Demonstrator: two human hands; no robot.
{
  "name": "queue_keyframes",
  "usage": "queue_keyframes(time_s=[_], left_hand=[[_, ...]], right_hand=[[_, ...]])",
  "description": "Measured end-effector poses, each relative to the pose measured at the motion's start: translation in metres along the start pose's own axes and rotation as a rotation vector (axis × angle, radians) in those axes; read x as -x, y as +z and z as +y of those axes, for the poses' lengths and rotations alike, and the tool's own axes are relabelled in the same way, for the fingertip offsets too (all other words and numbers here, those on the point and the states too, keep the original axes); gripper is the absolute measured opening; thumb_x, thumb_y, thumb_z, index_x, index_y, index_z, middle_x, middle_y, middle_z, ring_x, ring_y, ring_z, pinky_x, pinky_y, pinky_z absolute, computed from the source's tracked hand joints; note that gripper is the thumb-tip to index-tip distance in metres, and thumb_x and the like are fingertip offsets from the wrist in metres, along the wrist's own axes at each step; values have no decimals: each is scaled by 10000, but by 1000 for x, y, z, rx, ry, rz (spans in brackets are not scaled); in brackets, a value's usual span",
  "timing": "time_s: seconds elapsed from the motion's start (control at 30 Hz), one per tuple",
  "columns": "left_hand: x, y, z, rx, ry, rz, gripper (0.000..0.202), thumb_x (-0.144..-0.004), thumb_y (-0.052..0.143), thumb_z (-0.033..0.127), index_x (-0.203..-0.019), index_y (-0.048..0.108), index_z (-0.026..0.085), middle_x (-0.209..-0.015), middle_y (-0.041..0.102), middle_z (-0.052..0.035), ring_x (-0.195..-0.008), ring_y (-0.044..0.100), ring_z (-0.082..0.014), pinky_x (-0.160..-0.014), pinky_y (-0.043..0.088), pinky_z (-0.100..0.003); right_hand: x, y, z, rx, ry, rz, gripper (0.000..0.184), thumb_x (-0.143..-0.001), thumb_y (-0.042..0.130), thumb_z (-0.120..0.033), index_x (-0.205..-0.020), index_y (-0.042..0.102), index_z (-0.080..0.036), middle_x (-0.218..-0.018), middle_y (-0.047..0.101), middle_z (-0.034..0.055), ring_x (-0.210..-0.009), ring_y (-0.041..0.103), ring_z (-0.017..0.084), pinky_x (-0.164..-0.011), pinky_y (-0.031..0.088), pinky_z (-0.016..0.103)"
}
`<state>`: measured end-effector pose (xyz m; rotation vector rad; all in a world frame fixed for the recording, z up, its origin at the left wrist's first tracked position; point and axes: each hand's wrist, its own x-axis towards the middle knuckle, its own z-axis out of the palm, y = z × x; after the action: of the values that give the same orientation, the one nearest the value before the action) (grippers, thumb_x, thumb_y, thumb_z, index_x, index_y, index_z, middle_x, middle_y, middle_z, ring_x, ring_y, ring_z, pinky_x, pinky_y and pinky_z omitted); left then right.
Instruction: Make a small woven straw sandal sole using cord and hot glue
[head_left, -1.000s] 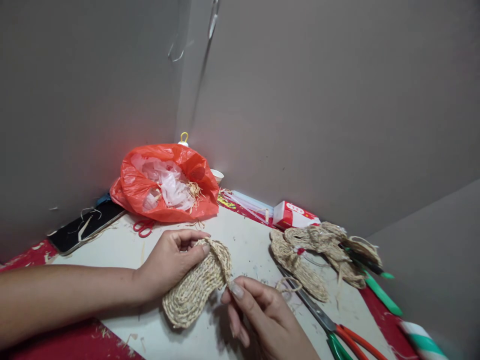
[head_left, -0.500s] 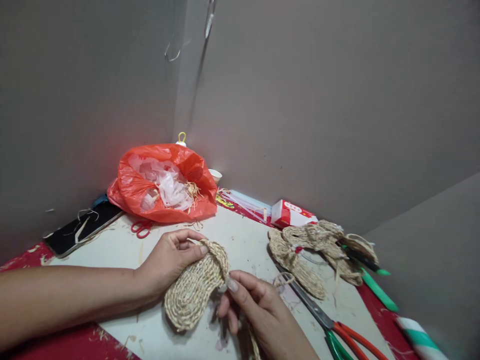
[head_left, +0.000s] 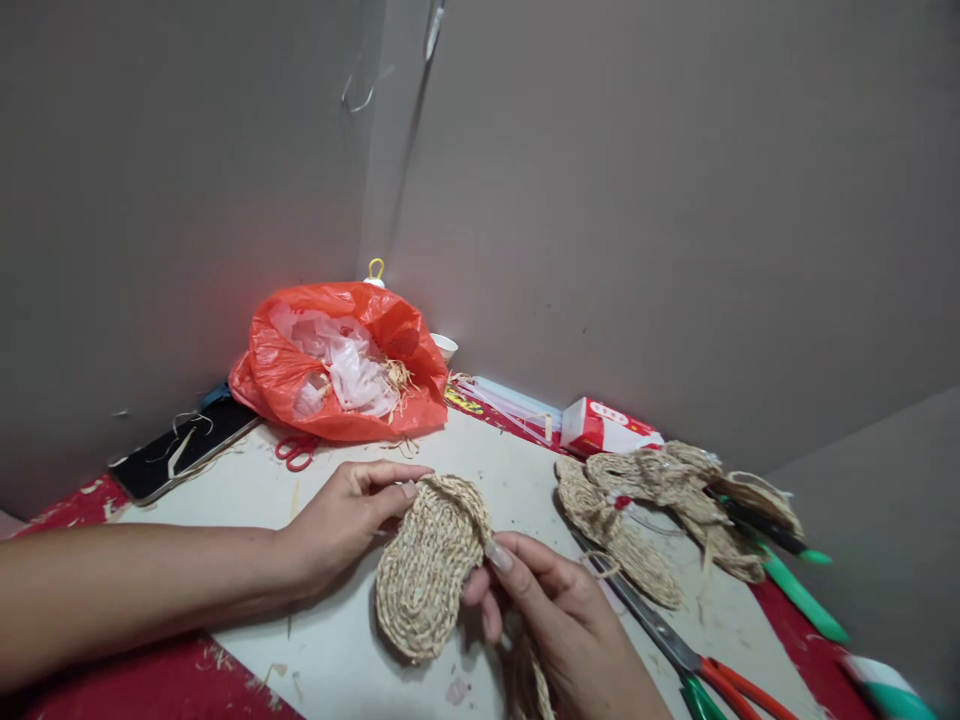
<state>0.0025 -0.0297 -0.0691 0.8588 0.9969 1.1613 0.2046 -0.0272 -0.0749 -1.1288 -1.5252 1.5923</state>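
Observation:
A small woven straw slipper (head_left: 427,585), oval with a raised band across its upper end, is held between my hands above the white board (head_left: 337,650). My left hand (head_left: 349,520) grips its upper left edge between thumb and fingers. On the other side, the thumb and forefinger of my right hand (head_left: 551,610) pinch the right edge, near the end of the band. A braided straw cord (head_left: 538,685) hangs below the right hand. What lies under my left fingertips is hidden.
Woven straw pieces (head_left: 637,545) lie at right beside large scissors (head_left: 667,635) with red and green handles. Farther back are a red plastic bag (head_left: 259,365), small red scissors (head_left: 296,452), a dark phone-like slab (head_left: 176,455) and a red-white box (head_left: 607,428). Grey walls (head_left: 637,200) enclose the corner.
The slipper has shifted right and turned more upright, both hands going with it. My left fingers have moved out toward its edge. The whole view has also swung slightly.

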Motion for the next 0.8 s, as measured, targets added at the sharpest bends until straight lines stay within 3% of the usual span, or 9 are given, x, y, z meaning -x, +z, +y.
queue_keyframes(time_s=[0.23, 0.4, 0.8], left_hand=[[1, 0, 5, -80, 98, 35, 202, -751, 714, 253, -922, 694, 147, -843, 683, -40, -730, 568, -132, -698, 420, -291], [3, 0, 6, -89, 158, -2, 144, -761, 701, 224, -860, 639, 140, -760, 642, -9, -680, 548, -109, -660, 411, -262], [1, -2, 4, -210, 254, -17, 111, -794, 655, 240, -846, 602, 158, -770, 599, -10, -695, 521, -119, -644, 404, -270]], right_hand=[[0, 0, 0, -23, -18, 37, 400, -897, 548, -485, -705, 664, -153, -538, 577, -3, -508, 479, 102, -556, 381, 219], [-1, -2, -2, -15, -42, 29, 385, -896, 549, -486, -714, 640, -159, -567, 596, -3, -525, 496, 106, -573, 396, 220], [3, 2, -6, 27, -80, 66, 386, -898, 537, -497, -720, 626, -166, -559, 588, -10, -535, 509, 113, -584, 412, 224]])
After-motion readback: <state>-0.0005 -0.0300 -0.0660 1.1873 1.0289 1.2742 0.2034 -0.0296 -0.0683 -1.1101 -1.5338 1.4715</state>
